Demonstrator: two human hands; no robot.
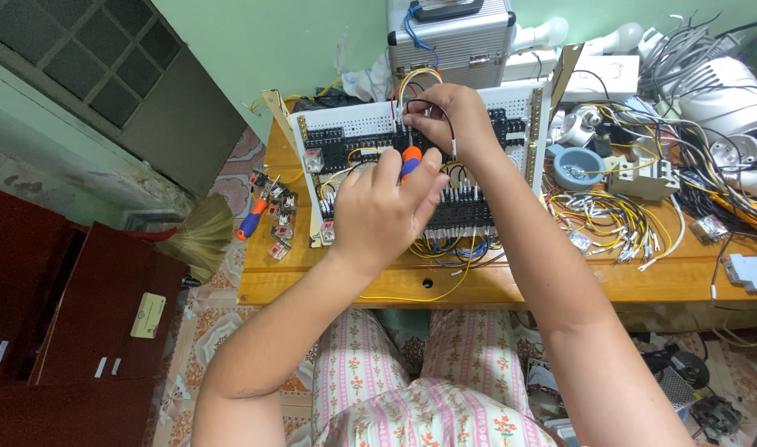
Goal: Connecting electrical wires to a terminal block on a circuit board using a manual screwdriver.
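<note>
Left hand (pixel 387 207) gripping an orange-and-blue screwdriver (pixel 409 160), fingers closed round the handle, long axis pointing away from the body and down toward the wiring board (pixel 345 124); tip hidden behind the hand, so contact with a terminal not confirmable. Right hand (pixel 449 116) pinching a thin black wire (pixel 446 124) between thumb and fingertips, just beyond and slightly right of the screwdriver, over the upper rows of black terminal blocks (pixel 469 211). Wire looping up from the board and hanging down toward its ferruled end beside the right wrist. Left hand lying nearer the body, right hand nearer the board's far edge (the two almost touching). Board standing tilted on the wooden table (pixel 560 281), with loose yellow wires (pixel 610 219) lying to the right, a second screwdriver (pixel 252 222) resting to the left among small relays, and a metal case (pixel 449 37) standing behind.
</note>
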